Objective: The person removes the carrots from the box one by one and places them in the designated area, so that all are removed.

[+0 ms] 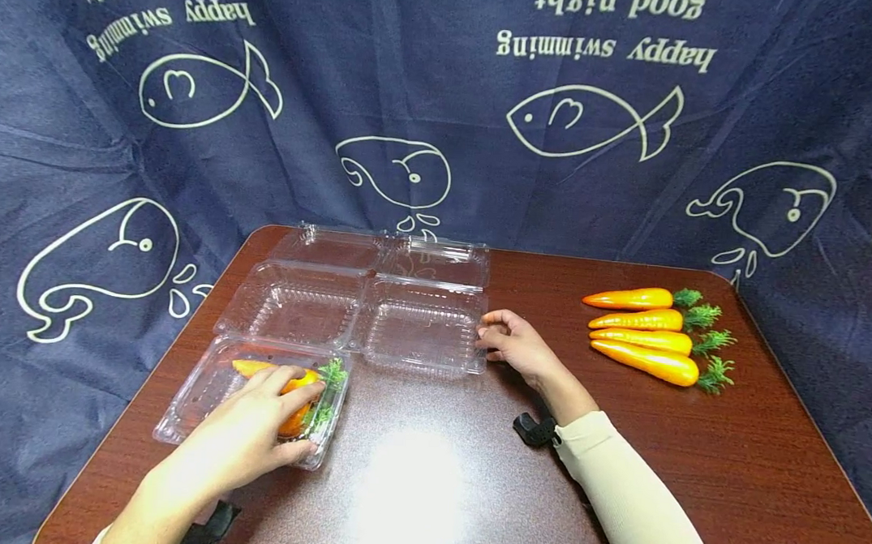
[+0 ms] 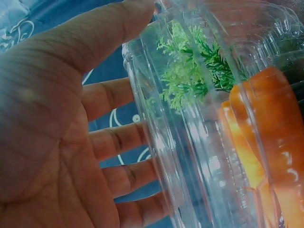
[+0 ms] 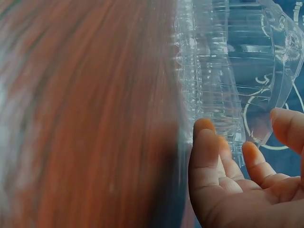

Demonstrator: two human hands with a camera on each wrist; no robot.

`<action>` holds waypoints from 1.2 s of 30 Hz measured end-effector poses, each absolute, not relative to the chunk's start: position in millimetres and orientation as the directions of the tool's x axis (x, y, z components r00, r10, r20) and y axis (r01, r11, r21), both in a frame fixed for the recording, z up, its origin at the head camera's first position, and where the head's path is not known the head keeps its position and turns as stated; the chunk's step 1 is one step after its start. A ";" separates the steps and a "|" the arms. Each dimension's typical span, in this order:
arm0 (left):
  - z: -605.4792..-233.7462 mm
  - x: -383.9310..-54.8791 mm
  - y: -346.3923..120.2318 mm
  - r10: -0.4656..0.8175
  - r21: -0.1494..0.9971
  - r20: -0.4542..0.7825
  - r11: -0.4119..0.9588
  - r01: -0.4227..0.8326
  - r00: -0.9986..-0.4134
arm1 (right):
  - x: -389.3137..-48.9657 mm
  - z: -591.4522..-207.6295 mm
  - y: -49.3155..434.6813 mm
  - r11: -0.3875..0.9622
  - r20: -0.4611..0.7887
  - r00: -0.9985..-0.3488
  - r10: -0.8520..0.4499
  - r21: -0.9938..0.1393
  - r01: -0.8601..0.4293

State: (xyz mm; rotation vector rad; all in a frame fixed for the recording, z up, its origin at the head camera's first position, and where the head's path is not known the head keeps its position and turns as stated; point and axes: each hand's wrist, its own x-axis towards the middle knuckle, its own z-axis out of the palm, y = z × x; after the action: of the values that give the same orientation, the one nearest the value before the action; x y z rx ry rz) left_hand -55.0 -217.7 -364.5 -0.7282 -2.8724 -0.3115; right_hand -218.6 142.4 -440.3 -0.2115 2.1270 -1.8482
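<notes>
My left hand [image 1: 254, 426] lies across a closed clear plastic box [image 1: 193, 391] at the front left, gripping its right part with the thumb at the near corner and the fingers over the lid. Through the plastic, orange carrots [image 2: 270, 109] with green tops [image 2: 190, 66] show; the hand hides part of them. An open, empty clear box [image 1: 422, 332] stands behind and to the right. My right hand [image 1: 523, 353] holds that box's right rim with bent fingertips [image 3: 204, 130], though the exact contact is hard to see through the clear plastic.
Another open clear box [image 1: 295, 310] stands at the left, beside the empty one, both lids raised towards the curtain [image 1: 444, 86]. Several carrots [image 1: 644, 362] lie in a row on the brown table [image 1: 770, 481] at the right.
</notes>
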 end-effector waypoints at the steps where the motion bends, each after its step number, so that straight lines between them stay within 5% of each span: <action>1: -364.6 -55.1 -217.4 0.452 0.163 0.207 0.859 0.486 -0.868 | -218.4 -440.0 141.0 0.158 -0.138 -0.940 -0.313 -0.983 0.092; 36: -369.1 -56.8 -206.1 0.507 0.148 0.193 0.832 0.535 -0.840 | -227.5 -437.8 70.5 0.174 -0.153 -0.929 -0.337 -0.980 0.099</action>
State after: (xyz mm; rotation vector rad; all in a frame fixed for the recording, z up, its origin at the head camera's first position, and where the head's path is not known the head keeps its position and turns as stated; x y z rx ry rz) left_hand -56.8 -206.1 -369.1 -0.8200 -2.8663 -0.2954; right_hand -227.5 70.5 -437.8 -0.2265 2.1212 -1.8111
